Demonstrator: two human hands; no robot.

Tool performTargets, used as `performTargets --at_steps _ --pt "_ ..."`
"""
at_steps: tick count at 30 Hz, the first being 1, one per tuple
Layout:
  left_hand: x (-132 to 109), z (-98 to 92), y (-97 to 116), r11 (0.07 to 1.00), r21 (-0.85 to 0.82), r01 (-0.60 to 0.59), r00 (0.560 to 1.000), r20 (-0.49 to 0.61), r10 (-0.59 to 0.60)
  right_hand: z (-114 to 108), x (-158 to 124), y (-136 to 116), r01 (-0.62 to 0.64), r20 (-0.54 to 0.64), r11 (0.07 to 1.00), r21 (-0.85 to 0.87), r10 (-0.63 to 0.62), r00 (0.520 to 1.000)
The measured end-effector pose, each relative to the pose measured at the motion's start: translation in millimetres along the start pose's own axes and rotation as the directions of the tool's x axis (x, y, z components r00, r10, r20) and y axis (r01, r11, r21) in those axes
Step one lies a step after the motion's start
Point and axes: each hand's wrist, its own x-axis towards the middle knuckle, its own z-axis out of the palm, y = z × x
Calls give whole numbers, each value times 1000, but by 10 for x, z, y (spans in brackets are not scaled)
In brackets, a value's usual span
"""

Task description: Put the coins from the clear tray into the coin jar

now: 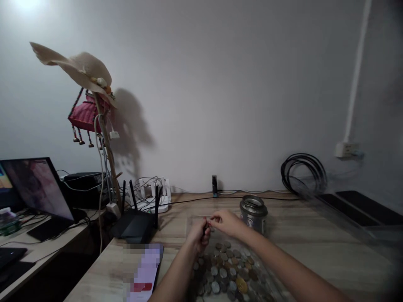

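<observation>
Many loose coins [225,268], silver and some golden, lie on the table in front of me, on or in what looks like clear plastic. Above their far side, my left hand [200,238] is closed, fingers curled in. My right hand [226,222] pinches at the left one's fingertips, the two nearly touching. Between them shows a small reddish bit, too small and dim to name. A grey metal tin [253,214] with a round rim stands just beyond my right forearm.
A phone [146,272] with a lit screen lies left of the coins. Behind it are a black router [135,224] and a white one with cables. A small dark bottle [214,186] stands at the wall. A monitor [37,184] is far left; coiled black cable [304,174] lies right.
</observation>
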Motion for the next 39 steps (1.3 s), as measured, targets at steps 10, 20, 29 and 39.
performTargets --at_steps 10,20,29,39 --pt "159 2 -37 860 392 -328 887 -185 423 533 235 202 17 89 824 567 -81 993" --pt "34 -45 45 955 -287 77 991 -85 -105 -721 -41 501 -244 -546 968 -59 173 819" --pt "32 -35 28 927 -372 38 991 -107 -83 -923 -84 885 -470 -390 830 -300 343 855" --pt "27 -19 -8 996 23 -81 996 -32 82 272 -19 196 89 -248 974 207 -36 968"
